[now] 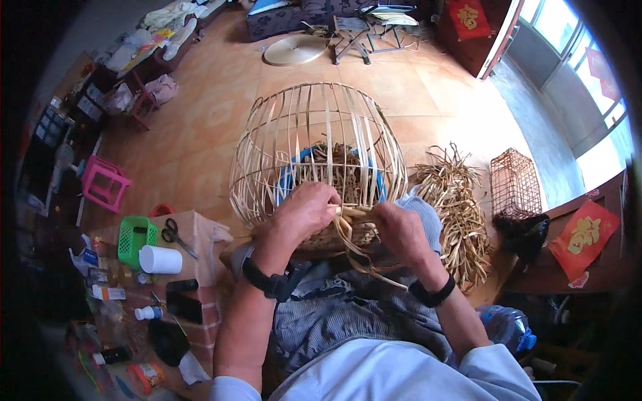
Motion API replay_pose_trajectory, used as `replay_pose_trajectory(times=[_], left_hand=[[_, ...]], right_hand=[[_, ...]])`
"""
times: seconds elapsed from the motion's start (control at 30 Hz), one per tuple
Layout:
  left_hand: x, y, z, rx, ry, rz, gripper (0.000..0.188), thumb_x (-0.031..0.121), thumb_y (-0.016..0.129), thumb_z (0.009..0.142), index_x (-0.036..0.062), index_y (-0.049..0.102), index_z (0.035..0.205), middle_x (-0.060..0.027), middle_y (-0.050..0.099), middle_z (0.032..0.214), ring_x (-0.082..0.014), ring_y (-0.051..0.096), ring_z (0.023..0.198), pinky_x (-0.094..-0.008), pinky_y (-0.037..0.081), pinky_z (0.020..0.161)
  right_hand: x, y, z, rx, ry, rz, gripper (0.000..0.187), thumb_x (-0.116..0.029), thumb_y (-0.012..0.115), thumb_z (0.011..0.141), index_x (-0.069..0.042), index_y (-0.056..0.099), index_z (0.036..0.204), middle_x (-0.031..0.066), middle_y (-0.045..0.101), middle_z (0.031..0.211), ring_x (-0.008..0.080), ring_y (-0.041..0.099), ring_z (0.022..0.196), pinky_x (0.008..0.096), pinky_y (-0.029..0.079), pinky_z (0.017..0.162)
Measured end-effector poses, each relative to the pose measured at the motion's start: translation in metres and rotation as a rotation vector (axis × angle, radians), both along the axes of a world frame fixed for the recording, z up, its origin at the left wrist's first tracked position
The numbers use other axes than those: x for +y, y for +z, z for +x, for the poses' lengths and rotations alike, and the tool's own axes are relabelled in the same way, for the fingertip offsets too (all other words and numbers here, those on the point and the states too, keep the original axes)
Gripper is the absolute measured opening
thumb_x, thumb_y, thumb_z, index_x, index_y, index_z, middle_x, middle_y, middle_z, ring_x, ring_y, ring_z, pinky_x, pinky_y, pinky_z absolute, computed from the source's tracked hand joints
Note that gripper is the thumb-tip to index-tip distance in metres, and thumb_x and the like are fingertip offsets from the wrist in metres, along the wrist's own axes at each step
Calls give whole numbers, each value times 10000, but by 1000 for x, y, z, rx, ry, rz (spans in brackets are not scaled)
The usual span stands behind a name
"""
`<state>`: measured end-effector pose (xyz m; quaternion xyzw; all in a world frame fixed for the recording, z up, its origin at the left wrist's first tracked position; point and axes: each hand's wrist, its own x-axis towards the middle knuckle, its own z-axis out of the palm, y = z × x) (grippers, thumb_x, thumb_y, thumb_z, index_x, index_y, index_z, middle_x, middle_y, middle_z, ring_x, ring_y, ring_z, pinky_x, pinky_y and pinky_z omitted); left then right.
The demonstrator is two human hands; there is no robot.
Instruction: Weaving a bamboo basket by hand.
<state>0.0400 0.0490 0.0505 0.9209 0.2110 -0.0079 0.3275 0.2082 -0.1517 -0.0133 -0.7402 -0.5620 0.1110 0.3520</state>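
Note:
A large round basket frame (328, 130) of pale split strips stands before my knees, its side an open lattice. Along its near edge runs a band of woven dried strands (321, 238). At that edge, my left hand (309, 206) is closed, thumb and fingers pinching dried leaf strands (346, 230). Just to the right, my right hand (403, 230) is also closed on the strands, a short stretch of them showing between both hands. Loose ends hang down over my lap. Behind the lattice, a blue-rimmed container (286, 182) holds more dried strands.
A heap of dried leaves (458, 217) lies right of the basket, beside a wire cage (515, 184). At left, a cloth-covered table (207, 267) bears scissors (175, 234), a green plastic basket (137, 239), a white cup (160, 259) and bottles. A pink stool (103, 182) stands beyond.

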Motion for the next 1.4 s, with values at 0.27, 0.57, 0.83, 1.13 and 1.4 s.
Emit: replay_pose_trajectory(times=[0.27, 0.57, 0.83, 1.13, 1.4], left_hand=[[-8, -11, -2, -116, 64, 8, 232, 122, 710, 896, 34, 763, 1104, -230, 755, 1003, -420, 732, 994, -494, 573, 901], [-18, -26, 11, -72, 78, 178, 187, -6, 598, 851, -14, 685, 1016, -284, 708, 1008, -483, 674, 1053, -551, 533, 939], [-23, -25, 18, -18, 142, 163, 156, 16, 609, 836, -18, 663, 978, -302, 699, 986, -506, 668, 1041, -581, 530, 895], [-40, -12, 7, -54, 206, 305, 186, 16, 564, 911, -9, 682, 1052, -289, 720, 1049, -497, 676, 1049, -569, 534, 922], [-19, -6, 6, -50, 112, 206, 243, 212, 724, 913, 14, 755, 1050, -256, 728, 945, -427, 721, 972, -494, 568, 905]], right_hand=[[-18, -13, -23, 14, 50, 39, 114, -160, 723, 975, -91, 640, 1010, 149, 678, 916, 415, 704, 809, 511, 569, 675], [23, 49, -24, -235, 106, 63, 267, -262, 781, 905, -62, 679, 1050, 119, 607, 1062, 345, 648, 1024, 466, 546, 841], [44, 33, -20, -311, 109, -11, 280, -275, 783, 881, -42, 692, 1008, 166, 674, 934, 387, 706, 913, 505, 549, 793], [51, 26, -4, -91, 101, -78, 347, -329, 775, 934, -23, 637, 843, 167, 652, 845, 416, 684, 840, 507, 529, 717], [26, 16, 9, 219, 2, -74, 249, -213, 827, 892, -38, 650, 885, 162, 680, 827, 369, 676, 776, 445, 523, 687]])
